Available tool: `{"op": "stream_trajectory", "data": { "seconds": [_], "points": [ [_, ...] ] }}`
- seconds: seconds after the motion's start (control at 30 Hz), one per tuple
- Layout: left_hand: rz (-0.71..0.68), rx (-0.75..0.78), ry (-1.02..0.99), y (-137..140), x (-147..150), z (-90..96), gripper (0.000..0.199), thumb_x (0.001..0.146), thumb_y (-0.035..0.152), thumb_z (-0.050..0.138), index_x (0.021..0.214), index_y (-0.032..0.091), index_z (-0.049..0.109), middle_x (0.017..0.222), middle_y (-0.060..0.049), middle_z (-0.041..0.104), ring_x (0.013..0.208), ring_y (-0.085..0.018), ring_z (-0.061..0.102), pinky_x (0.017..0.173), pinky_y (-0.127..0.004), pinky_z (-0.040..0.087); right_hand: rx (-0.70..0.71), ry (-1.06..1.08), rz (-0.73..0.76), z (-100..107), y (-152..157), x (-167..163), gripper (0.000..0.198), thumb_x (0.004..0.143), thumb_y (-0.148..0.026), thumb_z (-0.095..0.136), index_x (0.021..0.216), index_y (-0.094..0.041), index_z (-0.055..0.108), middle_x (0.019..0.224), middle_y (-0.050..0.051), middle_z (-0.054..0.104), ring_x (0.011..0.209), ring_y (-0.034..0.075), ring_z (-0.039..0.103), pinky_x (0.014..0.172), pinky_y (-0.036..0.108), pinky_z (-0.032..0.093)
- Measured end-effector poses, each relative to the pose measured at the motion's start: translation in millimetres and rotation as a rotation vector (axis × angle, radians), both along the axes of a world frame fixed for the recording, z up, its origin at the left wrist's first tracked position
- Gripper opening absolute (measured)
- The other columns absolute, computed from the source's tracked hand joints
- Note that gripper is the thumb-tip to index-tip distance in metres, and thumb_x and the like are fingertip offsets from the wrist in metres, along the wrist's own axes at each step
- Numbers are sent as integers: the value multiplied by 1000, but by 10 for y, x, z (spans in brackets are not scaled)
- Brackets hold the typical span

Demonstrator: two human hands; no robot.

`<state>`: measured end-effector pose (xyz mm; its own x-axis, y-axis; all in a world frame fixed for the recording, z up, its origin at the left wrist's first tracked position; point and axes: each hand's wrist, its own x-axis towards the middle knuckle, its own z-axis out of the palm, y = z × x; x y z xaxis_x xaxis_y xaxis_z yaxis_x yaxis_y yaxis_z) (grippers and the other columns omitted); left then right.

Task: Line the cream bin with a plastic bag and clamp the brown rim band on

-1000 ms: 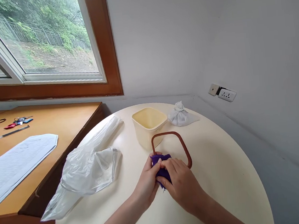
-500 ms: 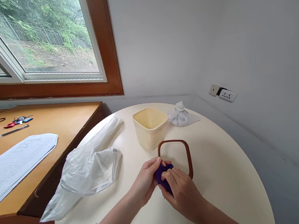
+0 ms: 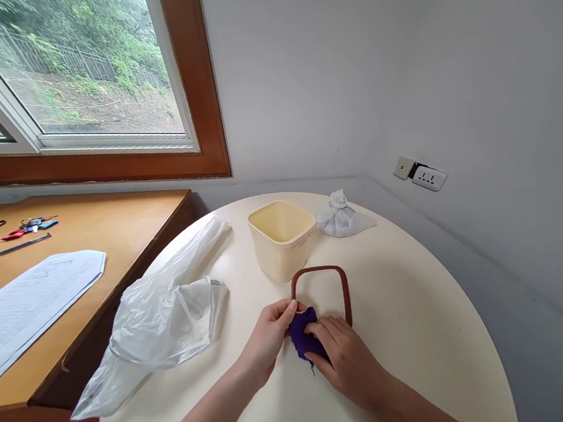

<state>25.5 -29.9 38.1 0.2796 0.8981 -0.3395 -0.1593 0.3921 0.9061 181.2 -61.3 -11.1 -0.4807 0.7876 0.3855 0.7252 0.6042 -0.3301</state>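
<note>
Round cream surface (image 3: 417, 351), cut off at the bottom; window (image 3: 86, 77) and pale walls (image 3: 307, 74) beyond. Left hand (image 3: 267, 339) and right hand (image 3: 348, 358) both grip purple cloth (image 3: 301, 333), nearside of the tub (image 3: 283, 254). Brown frame's (image 3: 345, 290) near edge hidden behind cloth and hands.

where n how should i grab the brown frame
The brown frame is probably best gripped at its far right corner, from the right: thin bar is bare there, while the left hand, right hand and purple cloth crowd the near end.
</note>
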Motion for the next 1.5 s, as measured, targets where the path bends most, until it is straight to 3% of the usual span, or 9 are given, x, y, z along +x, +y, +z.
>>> {"op": "stream_trajectory", "data": {
  "seconds": [0.2, 0.47, 0.67, 0.8, 0.93, 1.07, 1.17, 1.33, 1.5],
  "points": [
    [52, 78, 66, 37, -16, -66, 31, 76, 46, 57, 71, 15, 57, 74, -1, 54, 67, -12, 46, 62, -23, 35, -48, -24, 19, -46, 14, 22, 17, 77, -15, 57, 94, -18, 54, 87, 6, 58, 80, 21, 52, 73, 36, 42],
    [75, 128, 81, 118, -94, -138, 33, 79, 47, 50, 65, 17, 48, 47, 8, 35, 41, -7, 37, 54, -25, 41, -2, -65, 104, -52, 58, 195, 11, 79, -13, 56, 88, -19, 54, 84, 2, 60, 82, 17, 54, 82, 36, 34],
    [-31, -49, -20, 186, -196, -187, 35, 78, 50, 54, 68, 16, 53, 44, 11, 21, 37, -4, 17, 35, -18, 22, 11, -164, 314, 141, 85, 467, 17, 83, -12, 51, 97, -22, 55, 97, 2, 62, 99, 15, 54, 93, 35, 27],
    [-55, -146, -107, 217, -225, -204, 31, 80, 42, 56, 79, 12, 60, 45, 10, 28, 37, -3, 21, 37, -17, 25, 69, -232, 330, 169, 105, 537, 13, 85, -14, 50, 94, -21, 55, 91, 1, 62, 86, 13, 56, 88, 34, 30],
    [67, -211, -280, 176, -164, -221, 21, 85, 26, 52, 90, 8, 61, 49, 5, 42, 42, -7, 41, 53, -23, 44, 178, -194, 302, 50, 124, 491, 9, 86, -15, 48, 90, -19, 56, 82, 1, 62, 75, 12, 54, 78, 30, 32],
    [143, -165, -451, 78, -48, -277, 10, 85, 21, 50, 90, 14, 54, 56, 2, 51, 54, -11, 53, 66, -28, 47, 240, -132, 237, -46, 113, 398, 10, 86, -15, 47, 88, -19, 56, 76, 1, 62, 70, 13, 53, 70, 29, 31],
    [142, -128, -428, 69, -38, -323, 16, 85, 28, 51, 75, 18, 45, 50, 8, 39, 41, -5, 38, 49, -22, 41, 209, -121, 233, -35, 60, 365, 11, 87, -16, 46, 91, -19, 56, 76, 1, 62, 69, 13, 52, 69, 28, 30],
    [-10, -193, -217, 223, -236, -293, 20, 81, 34, 57, 78, 19, 44, 45, 12, 22, 34, -2, 16, 35, -14, 12, 116, -134, 277, 77, -58, 402, 11, 87, -15, 47, 93, -20, 55, 74, -1, 60, 71, 12, 53, 77, 29, 30],
    [6, -179, -225, 239, -301, -247, 22, 79, 36, 59, 88, 19, 48, 47, 10, 33, 36, -3, 27, 37, -15, 23, 129, -134, 284, 84, -44, 390, 11, 88, -14, 45, 88, -19, 54, 72, -1, 60, 70, 12, 52, 79, 30, 29]
  ]
}}
